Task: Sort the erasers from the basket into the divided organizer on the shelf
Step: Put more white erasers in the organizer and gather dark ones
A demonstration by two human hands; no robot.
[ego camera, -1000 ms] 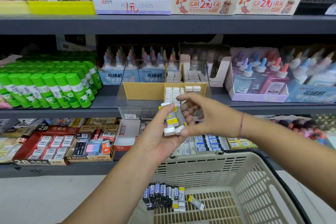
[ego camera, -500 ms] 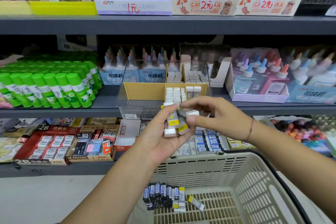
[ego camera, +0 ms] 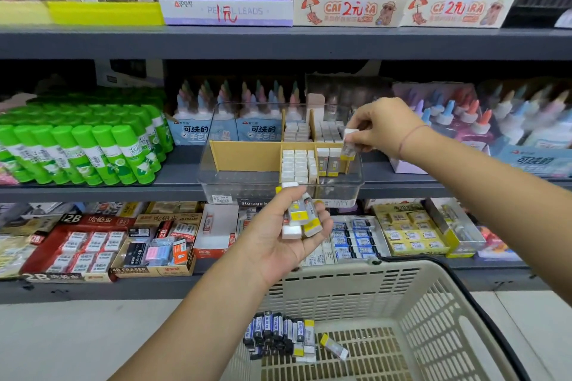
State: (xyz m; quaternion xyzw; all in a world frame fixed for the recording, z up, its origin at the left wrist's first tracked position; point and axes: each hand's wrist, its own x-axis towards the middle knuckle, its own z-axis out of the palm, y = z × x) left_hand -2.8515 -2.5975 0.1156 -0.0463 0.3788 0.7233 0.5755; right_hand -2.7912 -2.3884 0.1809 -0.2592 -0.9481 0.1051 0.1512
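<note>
Nearest, the basket (ego camera: 411, 284) holds loose erasers (ego camera: 280, 334) at its left. Above it the left hand (ego camera: 277, 244) grips a bundle of erasers (ego camera: 298, 216). Farther, on the shelf (ego camera: 179, 171), the right hand (ego camera: 387, 127) pinches one eraser (ego camera: 349, 145) at the organizer (ego camera: 235, 184) — near right compartment.

This is a stationery shop. Grey metal shelves (ego camera: 278, 42) run in tiers, packed with goods in open display cartons. There are rows of green glue sticks (ego camera: 83, 148) at left and a "PENCIL LEADS" box (ego camera: 226, 11) with a price handwritten in red. Refill boxes (ego camera: 349, 11) marked 2元 stand far right of it, glue bottles (ego camera: 476, 120) at right, and eraser cartons (ego camera: 77, 241) labelled 2B below. A beige shopping basket (ego camera: 433, 303) sits near.
</note>
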